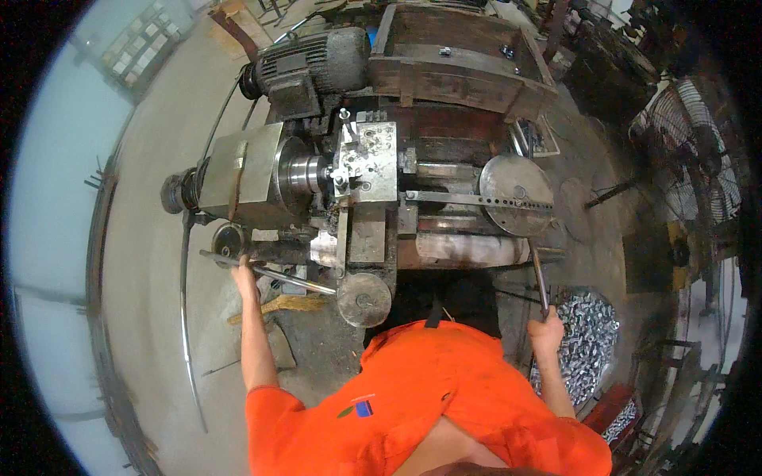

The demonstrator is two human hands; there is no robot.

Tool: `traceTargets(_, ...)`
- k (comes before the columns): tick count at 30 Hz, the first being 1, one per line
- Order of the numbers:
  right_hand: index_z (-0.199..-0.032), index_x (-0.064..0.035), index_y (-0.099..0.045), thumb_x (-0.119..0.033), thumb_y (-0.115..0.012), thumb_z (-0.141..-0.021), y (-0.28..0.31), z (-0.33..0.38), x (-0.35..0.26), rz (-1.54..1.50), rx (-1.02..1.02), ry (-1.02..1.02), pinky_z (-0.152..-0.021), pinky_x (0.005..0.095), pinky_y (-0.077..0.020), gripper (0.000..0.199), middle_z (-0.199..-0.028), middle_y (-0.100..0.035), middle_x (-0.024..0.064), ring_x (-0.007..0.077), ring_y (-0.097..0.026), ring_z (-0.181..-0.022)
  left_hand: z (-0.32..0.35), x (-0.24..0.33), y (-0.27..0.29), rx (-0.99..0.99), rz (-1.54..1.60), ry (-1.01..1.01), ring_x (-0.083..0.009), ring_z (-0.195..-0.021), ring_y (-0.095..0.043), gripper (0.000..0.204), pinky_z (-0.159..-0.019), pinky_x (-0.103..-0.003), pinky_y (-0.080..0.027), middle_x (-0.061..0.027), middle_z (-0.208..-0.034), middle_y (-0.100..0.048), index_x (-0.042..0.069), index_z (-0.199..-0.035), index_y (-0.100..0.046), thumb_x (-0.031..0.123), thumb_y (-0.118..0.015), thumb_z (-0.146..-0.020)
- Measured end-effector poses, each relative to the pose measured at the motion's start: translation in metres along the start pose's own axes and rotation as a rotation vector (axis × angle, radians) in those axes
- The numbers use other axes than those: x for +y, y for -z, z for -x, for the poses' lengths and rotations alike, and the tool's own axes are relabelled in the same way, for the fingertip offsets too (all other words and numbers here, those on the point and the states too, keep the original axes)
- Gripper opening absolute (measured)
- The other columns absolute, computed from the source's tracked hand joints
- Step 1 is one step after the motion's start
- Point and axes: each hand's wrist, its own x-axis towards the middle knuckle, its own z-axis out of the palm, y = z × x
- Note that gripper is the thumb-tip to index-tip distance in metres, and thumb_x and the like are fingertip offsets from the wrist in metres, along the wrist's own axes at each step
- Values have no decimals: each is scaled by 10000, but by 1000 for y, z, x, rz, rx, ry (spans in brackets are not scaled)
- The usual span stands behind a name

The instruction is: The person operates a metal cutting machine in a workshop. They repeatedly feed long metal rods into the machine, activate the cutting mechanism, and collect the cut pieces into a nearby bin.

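My left hand is closed round a long steel lever, which runs to a round metal disc at the front of a small lathe. On the right, my right hand grips the lower end of another lever. That one slants up toward a larger disc, crossed by a flat bar with a row of holes. Between my hands, a tool block sits beside the spindle chuck. Any workpiece at the chuck is too small to make out.
An electric motor stands behind the boxy headstock, next to a wooden-sided tray. Many small shiny metal parts lie heaped at my right. A straw brush lies below the left lever. Fan guards stand far right.
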Motion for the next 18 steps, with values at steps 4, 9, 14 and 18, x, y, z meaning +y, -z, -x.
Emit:
traceTargets(4,-928,17,-514,-246,-533,-609,1,7,-10,-29,29,5,-604,477,-452,414,-691,-567,275,445,-556,-668,-6,-6,1,-23,-83,-63,-229,-549,-614,321,-448,-318,-495,-154,-726,-619,-33,-1073,-472,209,-500,-864)
traceTargets(9,-891,-7,-525,-232,-552,-603,-3,9,-11,-101,10,-28,-603,478,-425,366,-661,-552,255,444,-542,-669,-9,-10,4,-33,-28,-52,-228,-533,-603,323,-438,-315,-473,-158,-674,-609,-24,-1079,-437,187,-508,-844)
traceTargets(14,-914,-15,-543,-239,-573,-601,2,5,-7,-154,35,38,-600,470,-423,386,-664,-560,245,437,-541,-652,-13,-4,13,-93,-163,-26,-224,-547,-600,258,-442,-325,-484,-116,-658,-589,-26,-912,-523,220,-510,-836)
traceTargets(18,-1001,-7,-567,-251,-603,-618,15,-53,44,115,204,161,-594,461,-470,456,-710,-589,220,408,-570,-640,-14,-5,21,-72,-263,26,-205,-454,-565,260,-407,-332,-499,-89,-583,-540,11,-854,-496,269,-486,-877)
